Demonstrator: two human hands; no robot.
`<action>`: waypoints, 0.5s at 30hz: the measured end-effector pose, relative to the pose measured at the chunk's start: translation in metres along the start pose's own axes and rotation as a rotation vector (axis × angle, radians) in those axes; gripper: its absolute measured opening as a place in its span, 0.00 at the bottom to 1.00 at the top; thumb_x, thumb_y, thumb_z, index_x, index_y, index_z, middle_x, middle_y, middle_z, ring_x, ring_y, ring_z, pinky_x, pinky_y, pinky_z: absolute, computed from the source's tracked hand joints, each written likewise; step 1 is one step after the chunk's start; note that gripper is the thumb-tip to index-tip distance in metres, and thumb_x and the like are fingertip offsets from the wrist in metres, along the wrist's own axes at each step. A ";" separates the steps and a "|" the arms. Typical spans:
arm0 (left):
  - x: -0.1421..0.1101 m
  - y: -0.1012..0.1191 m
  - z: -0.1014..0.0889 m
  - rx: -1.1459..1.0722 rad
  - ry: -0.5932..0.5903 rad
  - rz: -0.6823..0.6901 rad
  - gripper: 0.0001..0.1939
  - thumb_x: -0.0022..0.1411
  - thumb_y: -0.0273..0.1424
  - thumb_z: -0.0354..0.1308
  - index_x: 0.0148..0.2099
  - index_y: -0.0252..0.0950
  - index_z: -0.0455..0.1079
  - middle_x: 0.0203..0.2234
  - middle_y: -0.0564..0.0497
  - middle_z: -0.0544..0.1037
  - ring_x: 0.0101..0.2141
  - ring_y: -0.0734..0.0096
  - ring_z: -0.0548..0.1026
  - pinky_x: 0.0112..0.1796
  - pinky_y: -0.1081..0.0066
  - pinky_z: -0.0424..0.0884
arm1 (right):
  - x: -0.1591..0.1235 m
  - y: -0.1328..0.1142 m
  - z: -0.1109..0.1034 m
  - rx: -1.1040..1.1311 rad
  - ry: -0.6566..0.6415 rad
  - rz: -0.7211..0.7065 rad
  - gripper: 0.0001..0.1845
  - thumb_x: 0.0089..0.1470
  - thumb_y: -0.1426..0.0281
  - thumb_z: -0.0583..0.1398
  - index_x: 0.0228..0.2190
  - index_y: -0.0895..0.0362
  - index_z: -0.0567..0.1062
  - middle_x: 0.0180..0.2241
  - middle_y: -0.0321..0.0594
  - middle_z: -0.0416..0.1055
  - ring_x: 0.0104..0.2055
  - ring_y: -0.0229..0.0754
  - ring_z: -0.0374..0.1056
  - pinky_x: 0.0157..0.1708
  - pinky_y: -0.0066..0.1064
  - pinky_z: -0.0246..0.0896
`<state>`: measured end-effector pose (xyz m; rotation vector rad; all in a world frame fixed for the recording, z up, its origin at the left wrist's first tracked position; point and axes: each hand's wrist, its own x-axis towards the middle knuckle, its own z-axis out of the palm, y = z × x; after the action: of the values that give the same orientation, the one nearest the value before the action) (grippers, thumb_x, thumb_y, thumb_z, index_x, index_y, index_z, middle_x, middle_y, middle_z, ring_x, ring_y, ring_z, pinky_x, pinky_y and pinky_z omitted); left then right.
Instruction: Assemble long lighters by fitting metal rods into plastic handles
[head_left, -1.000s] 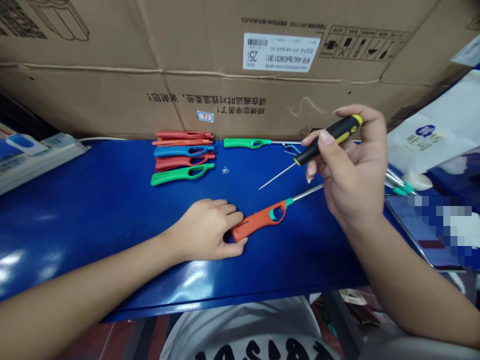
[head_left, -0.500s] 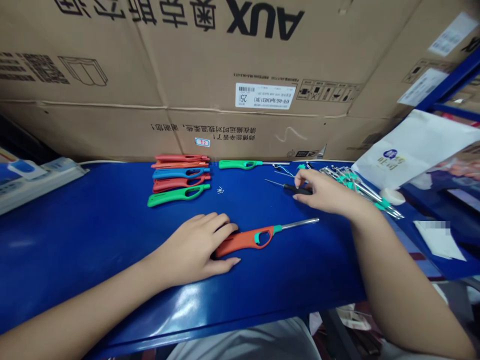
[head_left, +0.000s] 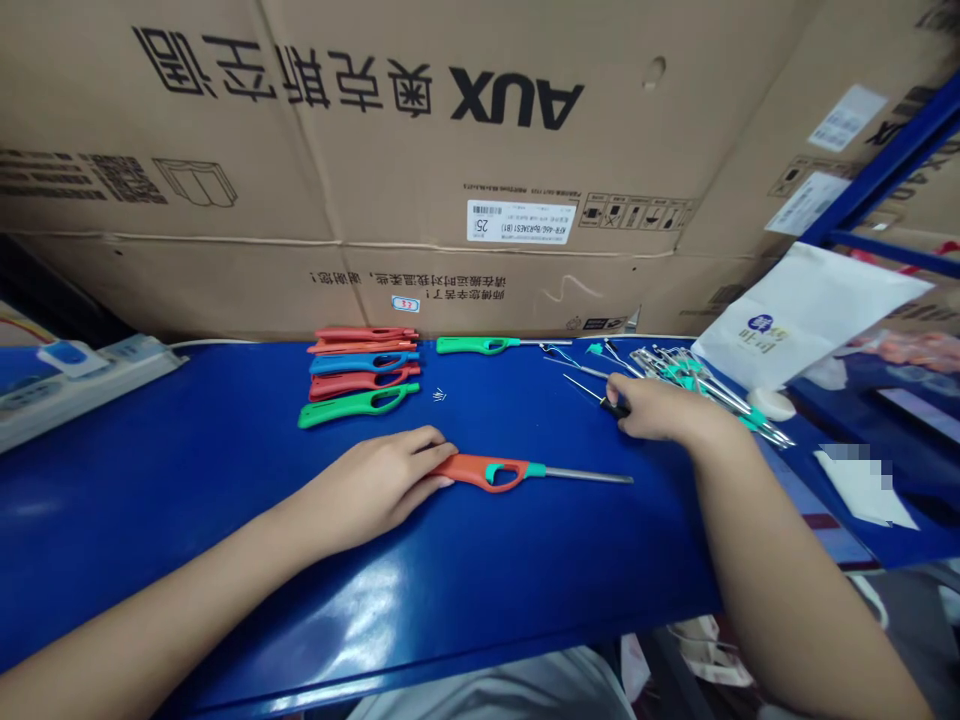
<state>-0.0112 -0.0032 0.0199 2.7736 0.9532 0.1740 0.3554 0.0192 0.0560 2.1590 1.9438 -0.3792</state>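
Note:
An orange gas lighter (head_left: 480,472) with a teal trigger and a metal tube lies on the blue table (head_left: 525,600), its tube toward the right. My left hand (head_left: 397,480) is closed on the rear of its handle. Farther back, my right hand (head_left: 656,408) has its fingers round the dark handle of a screwdriver (head_left: 609,403), low over the table, with the thin shaft pointing left and away from me. Most of that handle is hidden by the fingers. Small pale screws or pins (head_left: 439,395) lie in a little pile beyond the orange lighter.
Red, blue and green lighter casings (head_left: 360,405) lie stacked in a row at the back left. A green lighter (head_left: 472,345) is behind them, near a cardboard box (head_left: 360,200). Metal tubes with teal parts (head_left: 697,375) are heaped right. A power strip (head_left: 112,385) sits left.
My right hand has lowered the screwdriver from up front to the table at the back right. The orange lighter has turned, its tube swinging toward me, with my left hand still at its handle.

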 end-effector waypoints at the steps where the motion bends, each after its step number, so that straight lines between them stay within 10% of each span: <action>1: 0.000 -0.004 -0.003 -0.021 0.004 -0.001 0.19 0.77 0.37 0.45 0.59 0.38 0.71 0.50 0.43 0.75 0.45 0.61 0.78 0.47 0.63 0.76 | 0.001 0.002 0.000 0.006 0.011 -0.005 0.14 0.44 0.77 0.64 0.34 0.52 0.69 0.29 0.37 0.73 0.27 0.43 0.69 0.25 0.30 0.51; 15: 0.053 -0.087 -0.048 -0.066 0.287 -0.187 0.30 0.69 0.52 0.50 0.58 0.34 0.72 0.51 0.40 0.75 0.40 0.59 0.77 0.44 0.59 0.76 | 0.058 -0.007 0.026 0.171 0.516 -0.082 0.16 0.67 0.67 0.57 0.53 0.58 0.74 0.56 0.50 0.70 0.57 0.52 0.68 0.56 0.48 0.66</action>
<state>-0.0296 0.1038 0.0490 2.6249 1.2421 0.5746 0.3527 0.0661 0.0130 2.4780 2.3410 0.0104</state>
